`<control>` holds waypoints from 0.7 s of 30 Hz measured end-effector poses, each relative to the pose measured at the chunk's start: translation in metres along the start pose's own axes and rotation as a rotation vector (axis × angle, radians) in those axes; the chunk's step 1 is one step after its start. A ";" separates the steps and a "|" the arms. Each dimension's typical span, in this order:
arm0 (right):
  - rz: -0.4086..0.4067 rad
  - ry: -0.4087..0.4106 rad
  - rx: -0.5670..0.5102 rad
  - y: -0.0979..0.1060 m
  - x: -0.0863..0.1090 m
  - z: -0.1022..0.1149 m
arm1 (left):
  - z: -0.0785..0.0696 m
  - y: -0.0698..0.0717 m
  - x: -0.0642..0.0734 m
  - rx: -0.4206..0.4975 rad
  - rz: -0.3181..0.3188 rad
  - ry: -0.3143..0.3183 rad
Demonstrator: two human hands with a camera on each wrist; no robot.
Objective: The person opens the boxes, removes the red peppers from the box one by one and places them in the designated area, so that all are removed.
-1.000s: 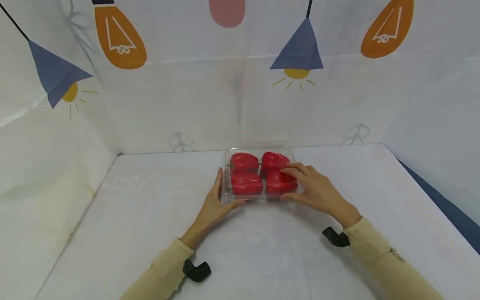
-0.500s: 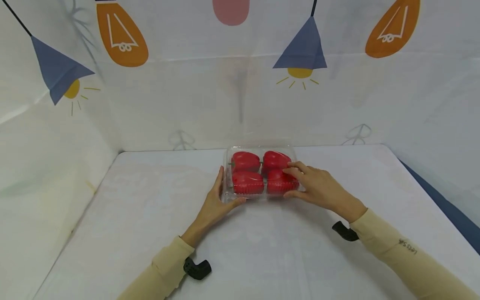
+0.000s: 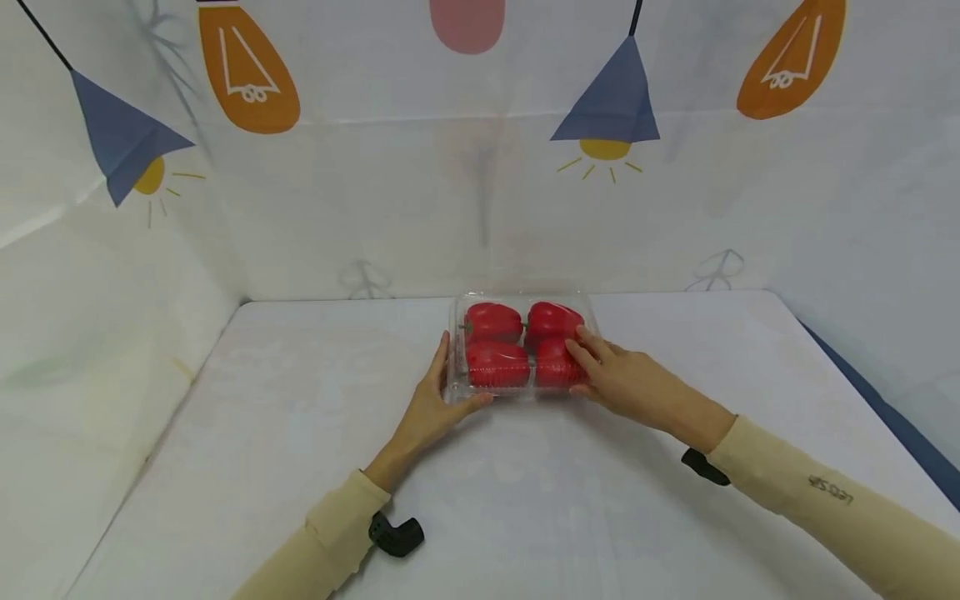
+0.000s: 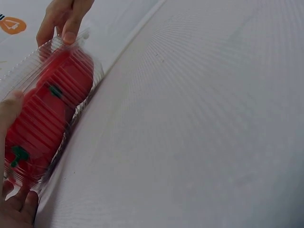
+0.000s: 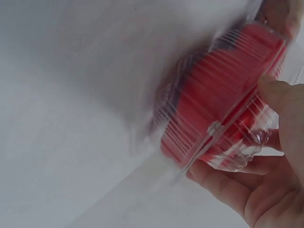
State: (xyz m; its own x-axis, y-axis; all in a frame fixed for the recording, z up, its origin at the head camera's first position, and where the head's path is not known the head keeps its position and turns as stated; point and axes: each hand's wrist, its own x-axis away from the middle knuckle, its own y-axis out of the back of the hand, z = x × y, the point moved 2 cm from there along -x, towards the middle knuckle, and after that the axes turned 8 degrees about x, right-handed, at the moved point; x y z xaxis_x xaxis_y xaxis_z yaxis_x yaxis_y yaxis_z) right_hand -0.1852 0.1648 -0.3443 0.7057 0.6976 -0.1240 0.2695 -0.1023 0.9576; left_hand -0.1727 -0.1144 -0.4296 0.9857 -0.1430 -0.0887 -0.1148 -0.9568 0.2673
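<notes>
"What's nearest?"

"Two beige sleeves (image 3: pixel 817 500), this side of the clear plastic clamshell (image 3: pixel 517 393)."

"And the hands?"

"The left hand (image 3: pixel 431 412) grips the clamshell's near left corner between thumb and fingers; the right hand (image 3: pixel 630 383) grips its right side likewise."

"The clamshell itself?"

"On the white bench (image 3: pixel 525 500), between both hands, four red bell peppers (image 3: pixel 497 364) inside."

"Behind it?"

"A lamp-printed white backdrop (image 3: pixel 337 192)."
</notes>
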 end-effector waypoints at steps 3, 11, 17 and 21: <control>-0.016 0.028 0.036 -0.002 0.002 0.002 | 0.000 -0.001 0.000 0.006 0.004 0.007; -0.124 0.090 0.160 -0.005 0.005 0.008 | -0.021 0.001 0.007 0.012 0.026 0.034; -0.160 0.076 0.185 -0.005 0.005 0.012 | -0.039 0.002 0.013 0.009 0.033 0.037; -0.151 0.069 0.199 -0.005 0.006 0.014 | -0.025 0.001 0.009 0.011 0.030 0.042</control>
State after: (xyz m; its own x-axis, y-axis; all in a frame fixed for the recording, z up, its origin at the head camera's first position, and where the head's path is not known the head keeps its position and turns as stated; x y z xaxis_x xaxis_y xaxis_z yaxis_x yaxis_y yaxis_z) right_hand -0.1730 0.1601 -0.3532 0.6034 0.7614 -0.2368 0.4968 -0.1267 0.8586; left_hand -0.1613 -0.1101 -0.4058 0.9860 -0.1616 -0.0402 -0.1459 -0.9549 0.2585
